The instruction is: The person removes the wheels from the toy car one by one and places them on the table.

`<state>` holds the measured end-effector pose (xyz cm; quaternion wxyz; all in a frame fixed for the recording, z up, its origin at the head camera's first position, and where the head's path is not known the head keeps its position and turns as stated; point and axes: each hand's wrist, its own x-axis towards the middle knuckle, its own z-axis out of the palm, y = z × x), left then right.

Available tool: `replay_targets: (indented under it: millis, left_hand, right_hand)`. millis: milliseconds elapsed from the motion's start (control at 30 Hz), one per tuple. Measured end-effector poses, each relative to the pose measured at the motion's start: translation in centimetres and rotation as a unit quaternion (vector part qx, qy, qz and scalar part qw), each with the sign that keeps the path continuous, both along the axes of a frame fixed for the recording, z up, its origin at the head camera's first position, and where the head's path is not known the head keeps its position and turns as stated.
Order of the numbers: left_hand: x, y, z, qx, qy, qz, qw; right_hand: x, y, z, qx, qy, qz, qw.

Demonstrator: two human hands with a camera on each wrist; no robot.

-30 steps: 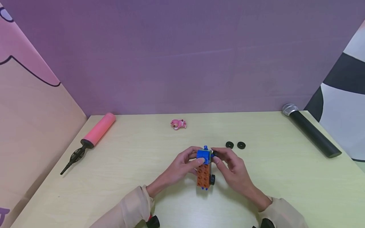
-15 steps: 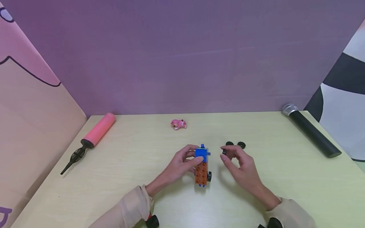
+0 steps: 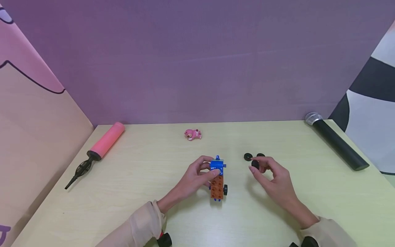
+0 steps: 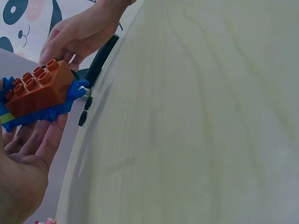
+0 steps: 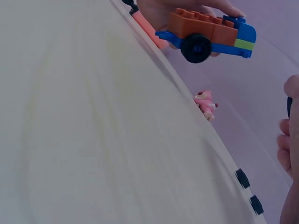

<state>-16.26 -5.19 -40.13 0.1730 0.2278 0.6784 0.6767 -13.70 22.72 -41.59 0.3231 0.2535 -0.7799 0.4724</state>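
My left hand (image 3: 197,176) grips a toy car (image 3: 217,181) by its blue front end, thumb on top. The car has orange studded bricks (image 4: 39,88) on a blue base, with a green strip near the front. One black wheel (image 5: 196,48) is fitted at the rear of its right side; a bare blue axle stub sticks out near the front. To the right of the car, my right hand (image 3: 274,178) pinches a loose black wheel (image 3: 255,164) between thumb and fingers, above the table. In the right wrist view this hand is mostly cut off by the frame edge.
Two more black wheels (image 3: 248,156) lie just beyond my right hand, one partly covered by it. A pink bear figure (image 3: 192,134) sits further back. A pink hand pump (image 3: 108,140) lies at the left, and a black microphone (image 3: 337,142) at the right. A purple wall rises behind the table.
My right hand has drawn away from the car's front axle to the right, carrying the wheel with it. The left hand and car have shifted slightly left.
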Motion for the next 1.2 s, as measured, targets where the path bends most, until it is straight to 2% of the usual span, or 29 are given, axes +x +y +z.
replay_targets:
  millis: [267, 633, 800, 1033, 1200]
  left_hand:
    - [-0.1, 0.0, -0.1, 0.000, 0.007, 0.001, 1.0000]
    - [-0.3, -0.3, -0.3, 0.001, 0.005, 0.003, 1.0000]
    - [-0.3, -0.3, -0.2, 0.003, 0.003, 0.002, 1.0000]
    - [-0.4, -0.3, -0.3, 0.002, -0.001, 0.007, 1.0000]
    - [-0.4, -0.3, -0.3, 0.002, -0.005, 0.005, 1.0000]
  right_hand:
    - [0.1, 1.8, 0.4, 0.023, -0.020, -0.030, 0.9991]
    - [-0.9, 4.2, -0.4, 0.064, 0.029, -0.055, 0.9960]
    - [-1.3, 5.4, -0.8, 0.100, 0.023, -0.094, 0.9903]
    - [-1.7, 6.4, -0.6, 0.127, -0.049, -0.134, 0.9816]
    - [-2.4, 7.1, -0.5, 0.157, -0.113, -0.153, 0.9691]
